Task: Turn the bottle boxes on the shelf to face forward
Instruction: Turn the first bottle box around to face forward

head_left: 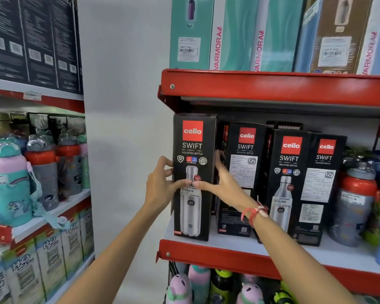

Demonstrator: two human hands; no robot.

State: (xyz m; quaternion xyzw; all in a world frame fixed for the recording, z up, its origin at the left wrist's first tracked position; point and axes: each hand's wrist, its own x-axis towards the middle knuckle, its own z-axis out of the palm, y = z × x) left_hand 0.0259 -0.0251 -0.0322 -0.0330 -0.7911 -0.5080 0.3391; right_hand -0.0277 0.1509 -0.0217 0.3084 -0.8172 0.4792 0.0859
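A tall black Cello Swift bottle box (193,154) stands at the left end of the white shelf (246,242), its front with the steel bottle picture facing me. My left hand (160,185) grips its left edge and my right hand (222,183) grips its right edge, thumbs meeting on the front. To the right stands a second box (244,154) showing its text side. A third box (287,163) sits at an angle, its picture front toward me and its text side (320,183) turned to the right.
Loose red-and-grey bottles (355,200) stand at the right of the shelf. Teal and brown boxes (235,34) fill the red-edged shelf above. Pink bottles (180,288) sit below. A second rack at the left holds children's bottles (9,183) and boxes.
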